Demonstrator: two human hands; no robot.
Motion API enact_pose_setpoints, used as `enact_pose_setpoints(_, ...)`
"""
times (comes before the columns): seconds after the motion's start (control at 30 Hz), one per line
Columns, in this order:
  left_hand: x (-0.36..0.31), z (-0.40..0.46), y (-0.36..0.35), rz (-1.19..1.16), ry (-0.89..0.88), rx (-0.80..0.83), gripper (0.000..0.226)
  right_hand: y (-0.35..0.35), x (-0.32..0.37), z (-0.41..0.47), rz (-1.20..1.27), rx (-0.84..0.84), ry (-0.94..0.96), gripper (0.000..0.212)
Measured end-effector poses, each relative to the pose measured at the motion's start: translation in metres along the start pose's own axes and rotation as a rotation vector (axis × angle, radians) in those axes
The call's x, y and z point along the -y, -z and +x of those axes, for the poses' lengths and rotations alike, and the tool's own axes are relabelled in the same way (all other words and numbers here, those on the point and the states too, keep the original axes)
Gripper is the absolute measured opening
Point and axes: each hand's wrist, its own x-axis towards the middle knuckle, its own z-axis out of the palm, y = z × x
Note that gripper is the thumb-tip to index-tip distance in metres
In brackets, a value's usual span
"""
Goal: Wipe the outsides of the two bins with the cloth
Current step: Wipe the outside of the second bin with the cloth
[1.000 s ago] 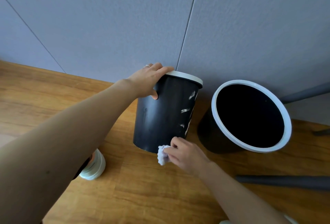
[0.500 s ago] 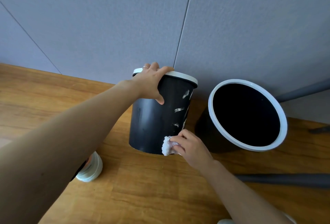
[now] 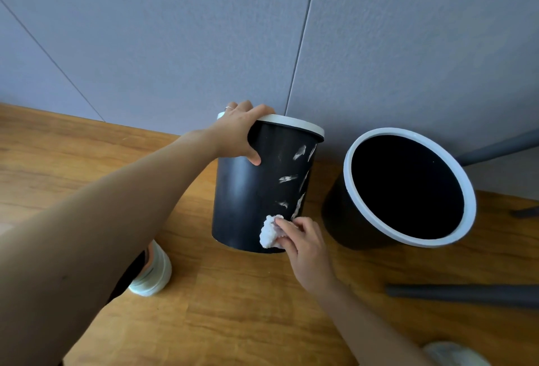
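Two black bins with white rims stand on the wooden floor by the grey wall. The left bin [image 3: 242, 190] is tilted away from me and carries white smears on its right side. My left hand [image 3: 237, 132] grips its rim, thumb on the outer wall. My right hand [image 3: 303, 237] holds a crumpled white cloth [image 3: 269, 233] pressed against the left bin's lower right wall near the base. The right bin [image 3: 338, 220] leans toward me, its dark inside showing.
My shoe [image 3: 153, 272] with a white sole is on the floor left of the bins. A grey bar [image 3: 463, 292] lies on the floor at the right, and another grey leg [image 3: 495, 147] slants by the wall. The grey wall stands right behind both bins.
My right hand has slid the cloth from under the left bin's base edge up and right onto its lower wall. My left hand stays on the rim.
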Motion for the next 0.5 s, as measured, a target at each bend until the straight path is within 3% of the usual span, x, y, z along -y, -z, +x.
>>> enact_pose_setpoints(0.2,-0.017,0.003,-0.006,0.100,-0.056,-0.013,0.095,0.002,-0.004,0.001,-0.002,0.016,0.105,0.039)
enact_pose_setpoints(0.5,-0.004,-0.002,0.004,-0.028,0.043,0.043,0.085,0.008,-0.001,0.008,-0.015,0.032,0.210,0.026)
